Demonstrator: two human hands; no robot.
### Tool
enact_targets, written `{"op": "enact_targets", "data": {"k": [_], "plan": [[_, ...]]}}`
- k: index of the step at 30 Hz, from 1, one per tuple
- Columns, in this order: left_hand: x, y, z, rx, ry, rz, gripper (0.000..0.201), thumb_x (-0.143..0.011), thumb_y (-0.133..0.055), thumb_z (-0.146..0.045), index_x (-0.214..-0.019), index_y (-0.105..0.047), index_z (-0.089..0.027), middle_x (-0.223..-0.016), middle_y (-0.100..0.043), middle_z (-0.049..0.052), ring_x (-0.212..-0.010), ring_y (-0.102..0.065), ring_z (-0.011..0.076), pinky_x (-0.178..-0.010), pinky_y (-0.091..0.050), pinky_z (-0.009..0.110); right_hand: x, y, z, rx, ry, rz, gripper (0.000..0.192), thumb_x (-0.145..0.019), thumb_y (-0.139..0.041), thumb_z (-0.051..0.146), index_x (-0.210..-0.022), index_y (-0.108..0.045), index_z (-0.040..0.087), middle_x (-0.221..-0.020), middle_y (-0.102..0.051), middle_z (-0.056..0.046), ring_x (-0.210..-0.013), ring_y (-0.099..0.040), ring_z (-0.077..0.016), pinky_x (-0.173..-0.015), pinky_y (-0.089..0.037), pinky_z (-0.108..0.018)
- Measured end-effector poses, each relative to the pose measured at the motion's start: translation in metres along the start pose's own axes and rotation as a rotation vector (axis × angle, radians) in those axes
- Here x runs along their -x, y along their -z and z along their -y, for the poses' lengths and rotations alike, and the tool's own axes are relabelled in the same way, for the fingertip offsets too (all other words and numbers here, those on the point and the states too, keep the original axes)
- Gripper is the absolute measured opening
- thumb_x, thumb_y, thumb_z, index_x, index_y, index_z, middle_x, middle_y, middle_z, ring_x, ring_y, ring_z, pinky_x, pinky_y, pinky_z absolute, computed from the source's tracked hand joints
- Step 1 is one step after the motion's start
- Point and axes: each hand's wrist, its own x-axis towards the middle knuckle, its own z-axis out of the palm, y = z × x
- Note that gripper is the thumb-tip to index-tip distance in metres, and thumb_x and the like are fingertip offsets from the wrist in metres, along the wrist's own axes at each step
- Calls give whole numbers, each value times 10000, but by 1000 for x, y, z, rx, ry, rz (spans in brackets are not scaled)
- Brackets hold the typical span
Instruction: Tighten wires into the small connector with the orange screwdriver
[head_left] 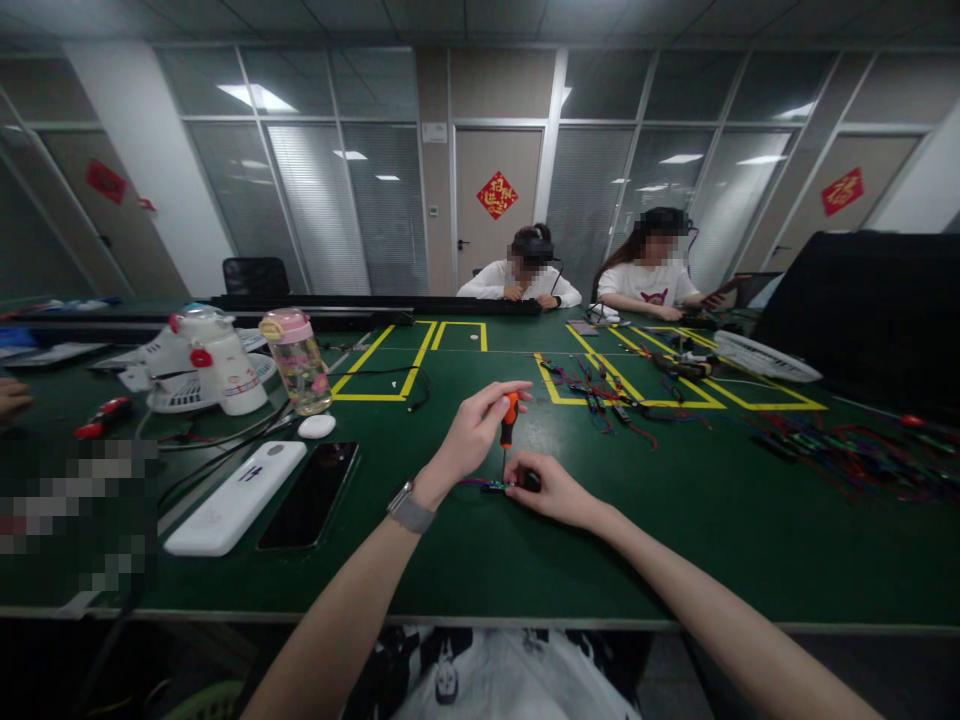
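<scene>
Circuit board (493,488) under the screwdriver (508,432)

Your work on this piece looks under way rather than finished: the board lies on the counter (750,520) in front of you, the upright screwdriver's tip down at it. Your left hand (477,428) grasps the orange-and-black handle. Your right hand (553,490) has its fingers drawn narrow at the board's right end; whether they pinch or merely steady it, you cannot tell. A cluster of wired parts (598,389) lies beyond, a tangled heap (847,447) farther right; which are done doesn't show.

Head-worn view, facing forward and down, green table (720,520) close below
</scene>
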Motion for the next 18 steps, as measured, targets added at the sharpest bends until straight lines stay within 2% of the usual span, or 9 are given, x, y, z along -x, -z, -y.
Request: {"op": "enact_targets", "data": {"k": [3,6,8,13,15,18], "plan": [[0,0,0,-42,2,-29,276,-949,-459,-249,-1140,-644,-173,-1004,-658,78,-882,-627,169,-801,-497,291,0,0,0,-10,-2,0,102,-744,-621,106,-811,-591,176,-765,-604,-2,-673,-532,-134,-641,-437,-252],[1,-1,-2,-164,-46,-78,180,-885,-588,-255,-1013,-695,-186,-930,-626,55,-865,-600,167,-795,-488,282,0,-1,-1,-15,3,-1,100,-744,-621,111,-815,-594,177,-769,-603,-3,-680,-535,-137,-645,-441,-254],[1,-2,-2,-214,-65,-88,158,-875,-609,-264,-974,-713,-196,-917,-609,49,-873,-588,170,-809,-480,286,0,-1,-3,-11,5,-4,97,-746,-621,114,-816,-597,177,-762,-599,-1,-680,-537,-138,-646,-440,-254],[0,-1,-2,-67,-47,-6,304,-969,-428,-248,-1159,-660,-200,-1102,-630,79,-999,-612,183,-909,-472,314,0,0,-4,-20,-2,2,89,-751,-624,122,-820,-598,171,-770,-603,-7,-683,-538,-138,-643,-440,-253],[0,-2,0,-43,-21,-10,292,-955,-461,-250,-1170,-649,-187,-1049,-650,78,-947,-626,179,-862,-491,306,0,0,-3,-17,-9,5,92,-751,-622,117,-820,-598,172,-769,-606,-6,-677,-534,-135,-640,-437,-249],[0,-1,2,-132,-42,-80,206,-883,-598,-269,-1041,-703,-188,-912,-625,49,-844,-602,162,-782,-490,278,0,-1,-2,-6,-13,3,96,-746,-624,111,-811,-594,174,-759,-604,-1,-667,-527,-130,-637,-435,-245]]}}
